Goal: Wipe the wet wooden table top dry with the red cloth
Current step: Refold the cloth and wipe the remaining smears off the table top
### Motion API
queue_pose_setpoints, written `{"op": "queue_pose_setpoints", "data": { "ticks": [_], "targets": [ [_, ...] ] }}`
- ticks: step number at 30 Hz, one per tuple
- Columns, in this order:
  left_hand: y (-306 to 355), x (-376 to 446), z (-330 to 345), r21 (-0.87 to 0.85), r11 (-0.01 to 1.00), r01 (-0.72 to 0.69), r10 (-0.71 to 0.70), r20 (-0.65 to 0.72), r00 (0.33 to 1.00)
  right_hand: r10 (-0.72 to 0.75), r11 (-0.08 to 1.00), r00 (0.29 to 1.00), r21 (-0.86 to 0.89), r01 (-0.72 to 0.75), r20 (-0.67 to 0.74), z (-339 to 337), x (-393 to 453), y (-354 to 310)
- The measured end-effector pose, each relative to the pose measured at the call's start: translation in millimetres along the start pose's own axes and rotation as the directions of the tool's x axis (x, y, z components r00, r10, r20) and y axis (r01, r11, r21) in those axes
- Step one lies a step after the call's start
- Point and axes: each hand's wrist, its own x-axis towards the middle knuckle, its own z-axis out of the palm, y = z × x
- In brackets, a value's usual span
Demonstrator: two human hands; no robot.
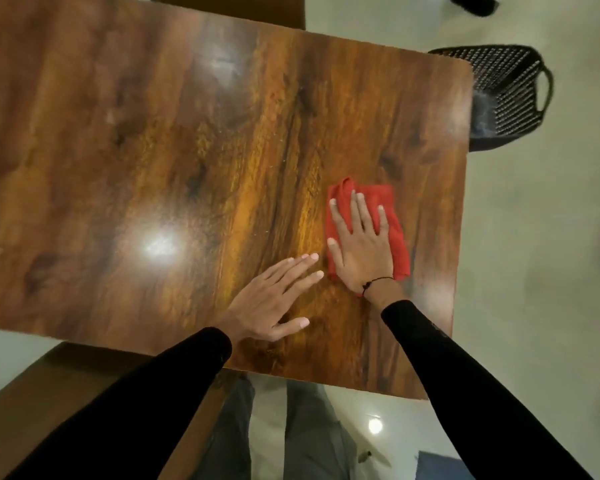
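Head view: looking straight down on a glossy wooden table top (174,161), grain running from 12 to 6 o'clock, bright lamp glare at about 8 o'clock of its middle and a fainter sheen toward 12. Red cloth (394,216) lying crumpled flat on the wood toward 3 o'clock, near the right edge but not over it. Right hand (359,247) spread open, palm down on the cloth, fingers (355,206) splayed and pointing to 12, thumb at the cloth's 9 o'clock border; pressing, not clutching. Thin dark cord around that wrist, black sleeve (465,382) trailing off to 5 o'clock. Left hand (272,299) also open and flat, resting on bare wood just beside the cloth at its 8 o'clock, fingertips aimed toward 2 and stopping just short of the fabric. Black perforated chair (506,95) on the pale floor at 2 o'clock, tucked against the table corner. Grey trousers (302,431) at 6 o'clock, below the near table edge.
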Motion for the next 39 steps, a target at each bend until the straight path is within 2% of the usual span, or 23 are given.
{"op": "queue_pose_setpoints", "data": {
  "ticks": [2, 3, 5, 7, 9, 11, 14, 15, 16, 17, 18, 21, 22, 23, 24, 26, 27, 30, 31, 32, 35, 39],
  "targets": [
    [4, -6, -3, -0.068, 0.997, 0.036, -0.043, -0.113, 0.993, -0.226, 0.974, 0.974, 0.01, 0.226, 0.027, 2, -18, -23],
    [5, -10, -6, -0.12, 0.988, 0.098, -0.12, -0.194, 0.974, -0.312, 0.95, 0.949, 0.032, 0.311, 0.038, 4, -31, -35],
    [7, -23, -16, -0.239, 0.931, 0.277, -0.348, -0.346, 0.871, -0.45, 0.892, 0.89, 0.081, 0.445, 0.074, 7, -59, -62],
    [8, -40, -30, -0.34, 0.829, 0.443, -0.556, -0.417, 0.719, -0.583, 0.811, 0.803, 0.126, 0.571, 0.121, 12, -85, -88],
    [6, -56, -42, -0.383, 0.742, 0.55, -0.67, -0.455, 0.587, -0.72, 0.693, 0.672, 0.144, 0.706, 0.171, 14, -104, -100],
    [6, -73, -53, -0.424, 0.659, 0.621, -0.749, -0.453, 0.484, -0.82, 0.568, 0.541, 0.151, 0.809, 0.189, 13, -104, -95],
    [7, -96, -59, -0.477, 0.548, 0.687, -0.829, -0.421, 0.369, -0.94, 0.3, 0.266, 0.147, 0.942, 0.215, 4, -65, -68],
    [8, -102, -58, -0.5, 0.524, 0.689, -0.844, -0.412, 0.343, -0.955, 0.227, 0.194, 0.134, 0.965, 0.223, -1, -43, -60],
    [7, -105, -56, -0.523, 0.508, 0.684, -0.854, -0.408, 0.322, -0.958, 0.195, 0.165, 0.109, 0.975, 0.233, -6, -19, -55],
    [7, -107, -55, -0.545, 0.496, 0.676, -0.861, -0.408, 0.303, -0.955, 0.205, 0.181, 0.083, 0.975, 0.235, -10, 3, -55],
    [6, -109, -54, -0.566, 0.486, 0.667, -0.867, -0.41, 0.284, -0.944, 0.256, 0.236, 0.062, 0.965, 0.23, -15, 18, -60],
    [6, -115, -49, -0.615, 0.478, 0.628, -0.87, -0.43, 0.241, -0.829, 0.541, 0.522, 0.053, 0.839, 0.199, -18, 10, -107],
    [5, -115, -50, -0.63, 0.476, 0.614, -0.871, -0.434, 0.23, -0.784, 0.61, 0.592, 0.059, 0.79, 0.184, -17, -6, -127],
    [2, -113, -52, -0.647, 0.465, 0.604, -0.876, -0.434, 0.21, -0.771, 0.629, 0.609, 0.072, 0.774, 0.186, -16, -25, -143],
    [-5, -110, -56, -0.661, 0.453, 0.598, -0.881, -0.433, 0.19, -0.797, 0.592, 0.562, 0.102, 0.8, 0.218, -13, -43, -153],
    [-12, -109, -67, -0.658, 0.48, 0.581, -0.865, -0.463, 0.191, -0.876, 0.446, 0.41, 0.104, 0.889, 0.253, -10, -74, -153],
    [-15, -105, -73, -0.635, 0.51, 0.58, -0.85, -0.477, 0.224, -0.901, 0.373, 0.341, 0.077, 0.925, 0.269, -11, -77, -143],
    [-14, -107, -67, -0.606, 0.509, 0.611, -0.858, -0.418, 0.299, -0.947, 0.159, 0.122, 0.101, 0.982, 0.298, -5, -56, -109],
    [-11, -108, -61, -0.6, 0.5, 0.625, -0.864, -0.4, 0.307, -0.951, 0.125, 0.089, 0.107, 0.986, 0.297, -4, -44, -100],
    [-6, -111, -57, -0.589, 0.494, 0.64, -0.867, -0.386, 0.314, -0.953, 0.132, 0.096, 0.108, 0.985, 0.288, -6, -31, -97],
    [6, -105, -49, -0.556, 0.491, 0.671, -0.871, -0.338, 0.357, -0.933, 0.28, 0.253, 0.075, 0.957, 0.255, -20, 22, -94],
    [18, -81, -38, -0.541, 0.51, 0.669, -0.859, -0.282, 0.427, -0.888, 0.419, 0.418, -0.035, 0.907, 0.193, -31, 83, -92]
  ]
}}
